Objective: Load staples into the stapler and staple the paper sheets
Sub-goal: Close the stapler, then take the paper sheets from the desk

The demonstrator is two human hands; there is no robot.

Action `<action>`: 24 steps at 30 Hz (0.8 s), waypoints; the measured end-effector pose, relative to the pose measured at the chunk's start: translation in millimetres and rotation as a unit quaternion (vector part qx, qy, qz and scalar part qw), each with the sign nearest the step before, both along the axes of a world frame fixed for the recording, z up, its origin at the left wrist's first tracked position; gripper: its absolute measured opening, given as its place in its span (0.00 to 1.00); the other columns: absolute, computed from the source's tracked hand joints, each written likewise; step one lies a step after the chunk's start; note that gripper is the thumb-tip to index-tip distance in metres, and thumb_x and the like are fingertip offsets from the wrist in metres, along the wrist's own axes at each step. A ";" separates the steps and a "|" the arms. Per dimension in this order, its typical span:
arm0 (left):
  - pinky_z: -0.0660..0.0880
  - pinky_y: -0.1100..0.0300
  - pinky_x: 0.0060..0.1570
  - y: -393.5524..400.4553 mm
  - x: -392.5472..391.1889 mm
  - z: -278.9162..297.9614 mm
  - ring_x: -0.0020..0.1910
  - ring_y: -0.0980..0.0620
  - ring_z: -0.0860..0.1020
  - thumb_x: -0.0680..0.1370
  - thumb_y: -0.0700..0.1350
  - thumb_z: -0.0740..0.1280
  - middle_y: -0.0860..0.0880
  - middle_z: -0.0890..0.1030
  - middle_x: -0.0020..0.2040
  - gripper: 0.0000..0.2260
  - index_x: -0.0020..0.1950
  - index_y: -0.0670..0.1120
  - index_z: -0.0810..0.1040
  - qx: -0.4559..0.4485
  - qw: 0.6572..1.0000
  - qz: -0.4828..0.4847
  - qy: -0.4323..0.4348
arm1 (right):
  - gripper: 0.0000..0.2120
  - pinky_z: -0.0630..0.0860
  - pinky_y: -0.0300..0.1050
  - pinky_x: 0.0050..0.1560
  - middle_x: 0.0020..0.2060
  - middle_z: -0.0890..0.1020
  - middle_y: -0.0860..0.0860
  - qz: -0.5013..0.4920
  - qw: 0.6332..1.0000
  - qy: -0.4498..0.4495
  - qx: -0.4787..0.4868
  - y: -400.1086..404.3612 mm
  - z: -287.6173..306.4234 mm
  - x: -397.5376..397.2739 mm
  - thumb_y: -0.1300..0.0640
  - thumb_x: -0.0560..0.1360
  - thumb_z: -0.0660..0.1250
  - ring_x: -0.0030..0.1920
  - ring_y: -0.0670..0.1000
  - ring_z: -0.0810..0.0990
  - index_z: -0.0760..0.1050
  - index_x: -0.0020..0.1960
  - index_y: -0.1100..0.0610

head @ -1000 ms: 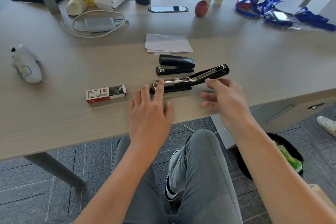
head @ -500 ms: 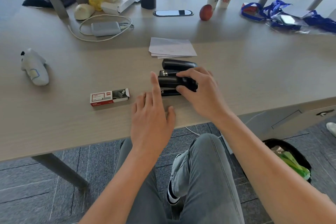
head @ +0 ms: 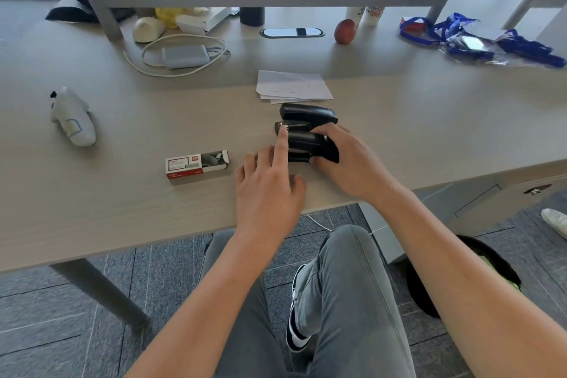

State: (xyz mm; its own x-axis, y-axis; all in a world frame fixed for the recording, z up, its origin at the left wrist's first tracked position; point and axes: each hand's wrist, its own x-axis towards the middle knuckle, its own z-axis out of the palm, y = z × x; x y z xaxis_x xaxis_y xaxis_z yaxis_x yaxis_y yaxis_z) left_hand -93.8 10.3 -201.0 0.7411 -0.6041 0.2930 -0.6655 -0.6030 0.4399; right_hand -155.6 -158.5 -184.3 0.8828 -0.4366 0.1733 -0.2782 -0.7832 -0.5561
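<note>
Our right hand [head: 352,159] clamps the near stapler [head: 310,146] on the desk [head: 399,132], its long axis running left to right.

We wrap the right fingers [head: 325,132] over its black top at the right end, thumb on the near side; its metal front faces left, where our left hand [head: 270,190] stretches one index finger to the tip, the other fingers loosely curled, gripping nothing. A second stapler [head: 306,113] lies parallel just beyond. The paper sheets [head: 293,86] sit farther back; the open staple box [head: 196,164] rests to the left.
</note>
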 end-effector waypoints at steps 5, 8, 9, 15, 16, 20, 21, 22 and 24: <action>0.70 0.48 0.62 -16.6 27.9 23.6 0.64 0.43 0.71 0.80 0.48 0.64 0.44 0.74 0.66 0.28 0.79 0.44 0.62 -0.083 0.995 -0.014 0.051 | 0.15 0.68 0.47 0.48 0.51 0.77 0.48 -0.037 0.999 0.000 0.003 -15.2 -4.3 -7.3 0.54 0.75 0.73 0.53 0.54 0.76 0.76 0.60 0.51; 0.68 0.52 0.66 -43.4 58.0 39.8 0.66 0.44 0.71 0.81 0.46 0.63 0.44 0.76 0.66 0.19 0.71 0.43 0.74 -0.106 0.992 -0.036 0.065 | 0.13 0.67 0.47 0.46 0.49 0.76 0.48 -0.067 0.998 -0.012 0.012 -24.8 -6.6 -9.1 0.54 0.73 0.73 0.51 0.55 0.75 0.74 0.56 0.50; 0.67 0.54 0.66 -54.7 68.7 46.7 0.66 0.45 0.71 0.81 0.45 0.63 0.44 0.77 0.66 0.17 0.68 0.43 0.76 -0.115 0.989 -0.044 0.077 | 0.13 0.67 0.47 0.45 0.48 0.76 0.47 -0.076 0.997 -0.012 0.017 -27.8 -7.2 -9.0 0.54 0.72 0.73 0.50 0.54 0.75 0.74 0.55 0.51; 0.69 0.59 0.63 -122.9 133.4 83.2 0.66 0.45 0.75 0.79 0.40 0.64 0.44 0.79 0.66 0.14 0.64 0.46 0.81 0.004 0.991 -0.087 0.103 | 0.13 0.73 0.48 0.45 0.45 0.77 0.46 -0.068 0.997 0.001 0.040 -50.1 -7.2 -6.6 0.50 0.70 0.72 0.45 0.52 0.76 0.74 0.51 0.50; 0.69 0.59 0.62 -132.3 143.7 83.2 0.66 0.45 0.75 0.79 0.39 0.64 0.44 0.78 0.67 0.16 0.65 0.48 0.80 0.044 0.988 -0.097 0.109 | 0.13 0.74 0.48 0.46 0.45 0.77 0.45 -0.063 0.997 0.002 0.047 -52.4 -7.7 -5.8 0.48 0.69 0.71 0.45 0.51 0.76 0.74 0.50 0.50; 0.66 0.59 0.59 -157.4 175.6 65.9 0.69 0.44 0.71 0.77 0.40 0.69 0.45 0.73 0.72 0.23 0.71 0.52 0.75 0.194 0.965 -0.123 0.125 | 0.13 0.74 0.48 0.44 0.44 0.76 0.42 -0.060 0.997 -0.007 0.046 -54.8 -12.2 -5.7 0.43 0.66 0.65 0.45 0.44 0.75 0.71 0.49 0.46; 0.66 0.58 0.61 -160.3 181.0 60.4 0.70 0.44 0.70 0.77 0.42 0.71 0.45 0.72 0.73 0.24 0.72 0.52 0.73 0.213 0.961 -0.128 0.119 | 0.13 0.75 0.48 0.44 0.44 0.76 0.42 -0.060 0.997 -0.008 0.047 -54.7 -13.4 -6.0 0.44 0.67 0.65 0.45 0.44 0.75 0.71 0.49 0.46; 0.66 0.56 0.64 -162.2 185.9 55.7 0.72 0.44 0.69 0.76 0.44 0.72 0.45 0.71 0.74 0.25 0.73 0.51 0.73 0.219 0.961 -0.132 0.108 | 0.13 0.75 0.48 0.44 0.45 0.76 0.42 -0.059 0.997 -0.012 0.049 -54.6 -14.2 -6.3 0.44 0.67 0.65 0.46 0.44 0.75 0.72 0.49 0.46; 0.67 0.52 0.68 -163.7 193.8 47.4 0.70 0.43 0.71 0.76 0.47 0.72 0.44 0.73 0.72 0.25 0.72 0.49 0.74 0.200 0.967 -0.140 0.071 | 0.14 0.76 0.48 0.45 0.45 0.76 0.41 -0.060 0.997 -0.018 0.053 -55.0 -15.4 -6.7 0.43 0.67 0.64 0.46 0.45 0.75 0.72 0.50 0.46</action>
State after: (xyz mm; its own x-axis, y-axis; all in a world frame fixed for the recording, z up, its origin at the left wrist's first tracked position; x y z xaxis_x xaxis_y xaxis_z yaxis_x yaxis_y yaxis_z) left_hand 100.0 -153.4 -153.6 0.5471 -0.8312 -0.0988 -0.7775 -0.5483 0.3081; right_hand -162.3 -213.5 -199.7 0.8174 -0.5556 0.1522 -0.3438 -0.6825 -0.6449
